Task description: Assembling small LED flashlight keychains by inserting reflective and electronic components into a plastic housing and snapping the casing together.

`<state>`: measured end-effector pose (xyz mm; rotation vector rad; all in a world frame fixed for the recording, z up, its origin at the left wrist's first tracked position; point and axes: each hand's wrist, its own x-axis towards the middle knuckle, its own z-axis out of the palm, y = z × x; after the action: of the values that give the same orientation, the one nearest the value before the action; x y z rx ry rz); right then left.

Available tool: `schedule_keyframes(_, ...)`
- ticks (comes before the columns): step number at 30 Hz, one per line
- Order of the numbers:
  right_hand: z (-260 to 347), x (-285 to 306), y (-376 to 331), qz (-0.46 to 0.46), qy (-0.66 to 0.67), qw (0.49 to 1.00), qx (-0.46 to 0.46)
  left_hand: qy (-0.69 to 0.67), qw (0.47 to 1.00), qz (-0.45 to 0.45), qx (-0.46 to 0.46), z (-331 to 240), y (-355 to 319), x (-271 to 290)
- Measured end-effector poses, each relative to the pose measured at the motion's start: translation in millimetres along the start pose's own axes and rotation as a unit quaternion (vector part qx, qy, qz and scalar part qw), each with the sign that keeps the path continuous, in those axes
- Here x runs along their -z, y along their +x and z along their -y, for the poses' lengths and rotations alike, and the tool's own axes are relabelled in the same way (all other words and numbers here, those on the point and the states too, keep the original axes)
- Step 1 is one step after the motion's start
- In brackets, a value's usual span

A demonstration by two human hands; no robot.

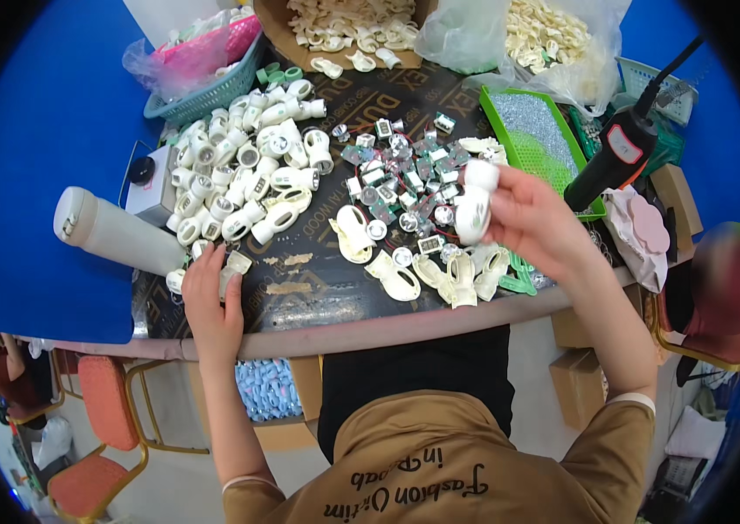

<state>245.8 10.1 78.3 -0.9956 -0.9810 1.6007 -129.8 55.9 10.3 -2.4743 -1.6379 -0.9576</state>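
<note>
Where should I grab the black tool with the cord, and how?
Probably around the thick upper body of the black tool, coming from its left, where the right hand is. The cord leaves its top and the body narrows toward its lower end, so the chunky part should give the best hold.

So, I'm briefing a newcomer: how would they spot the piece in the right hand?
On the dark table, find the circuit-board pile right of centre. At its right edge, the right hand holds a white piece. Unlike the cream shells lying below, it's gripped and whiter.
</note>
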Motion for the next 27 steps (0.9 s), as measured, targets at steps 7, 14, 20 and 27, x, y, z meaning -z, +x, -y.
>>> schedule_keyframes(7,-58,-33,-52,-0.012,-0.106,0.956,0.273,-0.207,0.977,-0.049,0.001,-79,-15,5)
schedule_keyframes(14,-111,-68,-49,-0.113,-0.266,0.839,0.461,-0.834,0.435,0.258,0.22,-157,-50,-22)
schedule_keyframes(20,-110,-66,-47,-0.096,-0.48,0.751,0.443,-0.848,0.426,0.167,0.265,-153,-55,-28)
schedule_keyframes(27,-64,-27,-16,-0.127,-0.624,0.689,0.347,-0.835,0.47,0.114,0.262,-132,-35,-30)
